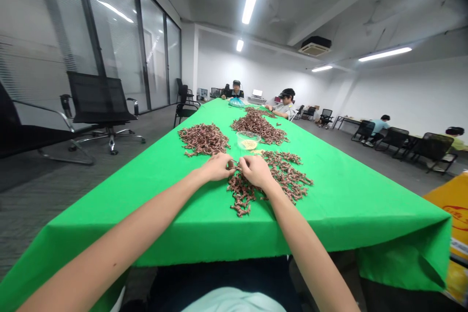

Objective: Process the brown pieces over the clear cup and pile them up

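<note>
My left hand (218, 166) and my right hand (255, 170) meet above the near edge of a pile of small reddish-brown knobbly pieces (288, 175). Fingers of both are closed in a pinch, fingertips almost touching. Between them shows a thin greyish-brown piece (234, 161), too small to make out exactly; it appears to be in my left hand. What my right fingers pinch is hidden. Just beyond my hands stands a clear round plastic bowl (248, 137) with pale yellow bits in it, and more yellow bits (258, 151) lie by its near side.
More brown pieces form a heap at left (204, 139) and another heap (258, 126) behind the bowl. A green cloth (153, 195) covers the long table. At its far end are a blue plastic bag (236, 102) and two seated people. Office chairs (102, 102) stand at left.
</note>
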The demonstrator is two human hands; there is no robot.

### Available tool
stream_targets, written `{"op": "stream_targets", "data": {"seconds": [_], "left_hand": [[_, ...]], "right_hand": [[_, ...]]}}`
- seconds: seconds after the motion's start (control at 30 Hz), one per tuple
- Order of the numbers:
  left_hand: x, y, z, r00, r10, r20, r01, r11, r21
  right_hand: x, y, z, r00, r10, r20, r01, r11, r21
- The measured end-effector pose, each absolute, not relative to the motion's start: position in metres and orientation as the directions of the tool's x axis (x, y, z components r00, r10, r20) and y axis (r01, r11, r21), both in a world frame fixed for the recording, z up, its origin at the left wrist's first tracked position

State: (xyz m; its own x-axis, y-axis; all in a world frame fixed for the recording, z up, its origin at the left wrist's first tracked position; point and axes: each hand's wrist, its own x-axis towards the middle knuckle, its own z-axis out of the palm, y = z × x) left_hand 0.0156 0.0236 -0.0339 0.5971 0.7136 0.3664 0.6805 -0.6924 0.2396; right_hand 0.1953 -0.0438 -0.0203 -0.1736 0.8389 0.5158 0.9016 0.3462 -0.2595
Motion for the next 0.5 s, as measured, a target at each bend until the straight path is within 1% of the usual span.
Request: {"op": "stream_targets", "data": {"seconds": [0.13,0.3,0.43,0.5], "left_hand": [[0.0147,0.0224,-0.0331,0.612,0.7,0.367,0.674,-0.705,0.22],[0.0143,0.0231,-0.0335,0.607,0.692,0.391,0.653,-0.715,0.251],[0.0148,0.0245,-0.0357,0.613,0.69,0.383,0.673,-0.711,0.205],[0.0153,0.025,-0.0366,0.598,0.688,0.411,0.681,-0.707,0.193]], "right_hand": [[0.1944,-0.0447,-0.0194,-0.172,0.846,0.504,0.91,0.332,-0.248],[0.194,-0.0444,-0.02,-0.17,0.847,0.503,0.917,0.323,-0.233],[0.1944,-0.043,-0.0206,-0.178,0.844,0.506,0.913,0.334,-0.236],[0.1946,-0.0428,-0.0205,-0.165,0.846,0.507,0.91,0.329,-0.252]]}}
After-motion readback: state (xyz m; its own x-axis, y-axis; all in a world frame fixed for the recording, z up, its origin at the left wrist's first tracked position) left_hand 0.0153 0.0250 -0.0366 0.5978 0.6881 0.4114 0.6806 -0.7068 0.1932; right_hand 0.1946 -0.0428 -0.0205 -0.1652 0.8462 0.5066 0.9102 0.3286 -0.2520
